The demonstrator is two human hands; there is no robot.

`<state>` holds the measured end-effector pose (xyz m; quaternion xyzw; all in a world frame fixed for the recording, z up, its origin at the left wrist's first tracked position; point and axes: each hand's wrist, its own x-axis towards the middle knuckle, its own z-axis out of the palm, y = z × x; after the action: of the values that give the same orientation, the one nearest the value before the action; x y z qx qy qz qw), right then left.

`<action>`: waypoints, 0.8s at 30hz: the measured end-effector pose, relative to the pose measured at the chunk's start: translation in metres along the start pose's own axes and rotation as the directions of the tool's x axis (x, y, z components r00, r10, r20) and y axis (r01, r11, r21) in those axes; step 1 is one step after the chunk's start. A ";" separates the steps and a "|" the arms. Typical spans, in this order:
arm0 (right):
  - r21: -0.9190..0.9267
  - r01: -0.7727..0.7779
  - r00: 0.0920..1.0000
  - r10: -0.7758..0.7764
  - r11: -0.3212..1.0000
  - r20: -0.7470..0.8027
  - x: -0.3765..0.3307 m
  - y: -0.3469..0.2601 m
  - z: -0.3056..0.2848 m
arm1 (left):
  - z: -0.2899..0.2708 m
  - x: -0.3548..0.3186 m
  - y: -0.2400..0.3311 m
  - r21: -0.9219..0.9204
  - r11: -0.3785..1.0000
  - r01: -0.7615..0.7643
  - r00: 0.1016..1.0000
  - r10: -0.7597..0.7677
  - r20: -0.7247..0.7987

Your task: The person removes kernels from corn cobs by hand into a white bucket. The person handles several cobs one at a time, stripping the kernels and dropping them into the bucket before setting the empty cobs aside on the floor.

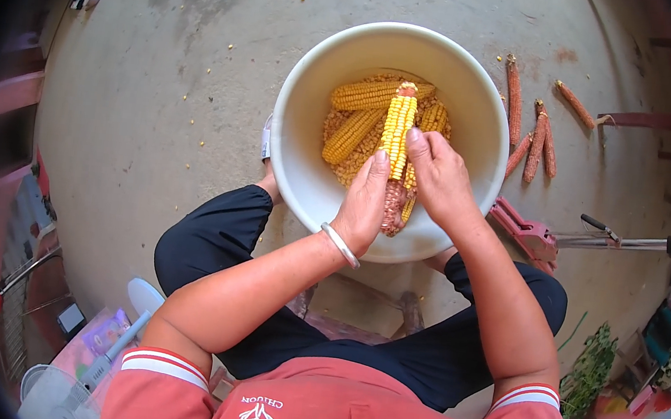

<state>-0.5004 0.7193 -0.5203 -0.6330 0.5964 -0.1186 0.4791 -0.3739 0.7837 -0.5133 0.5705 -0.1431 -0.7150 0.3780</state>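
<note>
Between my hands is an ear of corn point(397, 125), partly stripped: yellow kernels cover its upper part and bare reddish cob shows at the lower end. My left hand point(363, 200), with a silver bangle at the wrist, is closed along its left side. From the right my right hand point(443, 176) grips it too, thumb pressed on the kernels. Below them stands a large whitish tub point(304, 82) between my legs. Inside lie loose kernels point(355, 162) and several unstripped ears of corn point(352, 135).
Several bare reddish cobs point(513, 101) lie on the concrete floor point(161, 65) right of the tub, with kernels scattered about. A pink-footed metal stand point(527, 235) is close to the tub's right side. Green leafy stems point(591, 367) are at lower right, a fan point(62, 394) at lower left.
</note>
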 end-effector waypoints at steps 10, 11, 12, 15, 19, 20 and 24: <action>-0.303 0.347 0.902 -0.405 0.888 -0.153 0.022 0.020 0.008 | 0.005 -0.021 -0.005 0.025 1.000 0.018 0.997 -0.020 0.073; -0.302 0.348 0.902 -0.404 0.888 -0.149 0.022 0.022 0.009 | 0.005 -0.021 -0.004 0.010 0.999 0.035 0.996 -0.036 0.077; -0.321 0.350 0.896 -0.415 0.880 -0.158 0.023 0.023 0.009 | 0.004 -0.020 -0.003 -0.004 0.999 0.050 0.996 -0.050 0.081; -0.328 0.389 0.871 -0.460 0.861 -0.174 0.025 0.024 0.007 | 0.000 -0.020 -0.001 -0.004 0.998 0.064 0.993 -0.063 0.102; 0.042 0.258 0.950 -0.245 0.965 -0.191 0.033 0.042 0.009 | -0.004 -0.017 0.002 0.007 0.997 0.071 0.987 -0.071 0.143; 0.281 0.069 0.992 -0.038 0.957 -0.116 0.036 0.052 0.011 | -0.004 -0.016 0.005 -0.076 0.985 0.156 0.976 -0.142 0.163; 0.477 -0.035 0.999 0.047 0.878 -0.014 0.031 0.032 -0.003 | -0.004 -0.017 0.010 -0.220 0.955 0.198 0.970 -0.158 0.185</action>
<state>-0.5150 0.6964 -0.5561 -0.4816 0.5680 -0.2592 0.6150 -0.3656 0.7892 -0.4959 0.4705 -0.0357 -0.8031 0.3638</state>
